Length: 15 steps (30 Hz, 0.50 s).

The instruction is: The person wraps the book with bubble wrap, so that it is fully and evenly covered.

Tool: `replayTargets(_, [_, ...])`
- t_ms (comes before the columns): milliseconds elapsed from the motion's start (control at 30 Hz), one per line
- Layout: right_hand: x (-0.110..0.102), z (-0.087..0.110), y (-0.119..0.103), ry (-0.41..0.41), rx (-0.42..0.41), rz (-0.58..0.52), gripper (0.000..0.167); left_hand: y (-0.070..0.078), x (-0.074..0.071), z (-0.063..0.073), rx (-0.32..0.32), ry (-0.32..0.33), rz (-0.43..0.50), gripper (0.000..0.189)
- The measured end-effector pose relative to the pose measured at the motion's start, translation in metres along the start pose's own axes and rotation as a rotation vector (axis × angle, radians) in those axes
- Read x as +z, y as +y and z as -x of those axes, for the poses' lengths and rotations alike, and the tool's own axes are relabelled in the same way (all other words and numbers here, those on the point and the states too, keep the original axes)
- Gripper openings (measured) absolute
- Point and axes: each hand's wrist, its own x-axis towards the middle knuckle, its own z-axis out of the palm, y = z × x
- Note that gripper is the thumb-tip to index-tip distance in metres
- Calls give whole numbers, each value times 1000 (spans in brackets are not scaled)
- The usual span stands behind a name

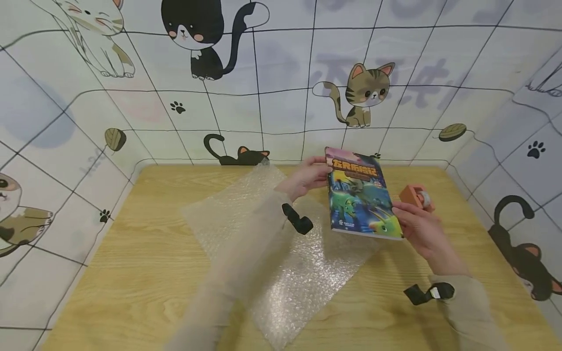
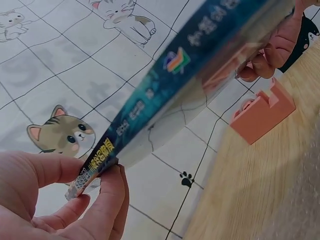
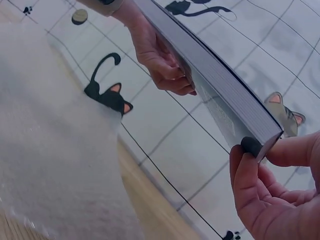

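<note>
A paperback book [image 1: 360, 195] with a colourful dinosaur-like cover is held up above the table, tilted, its front facing the head camera. My left hand [image 1: 307, 175] pinches it at the upper left edge; the left wrist view shows the thumb and fingers on either side of the dark blue spine [image 2: 150, 95]. At the lower right corner my right hand [image 1: 419, 224] grips it between thumb and fingers, beside the page edges [image 3: 235, 85] in the right wrist view. Below lies a sheet of bubble wrap [image 1: 281, 292], spread flat and partly hidden by the left arm.
An orange-pink tape dispenser [image 1: 412, 196] with a roll in it stands on the wooden table [image 1: 145, 253], just behind the right hand. Cat-patterned sheeting [image 1: 281, 112] rises at the back and both sides of the table. Black straps hang from both wrists.
</note>
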Motion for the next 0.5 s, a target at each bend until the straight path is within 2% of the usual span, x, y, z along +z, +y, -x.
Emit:
replayTargets(200, [24, -8, 7, -136, -14, -41, 22, 5, -29, 14, 20, 7, -8, 42])
replayTargets(400, [51, -19, 14, -117, 52, 85, 14, 8, -63, 33, 27, 22, -10, 43])
replayTargets(500, [64, -25, 20, -128, 80, 115, 13, 8, -80, 43, 30, 42, -12, 43])
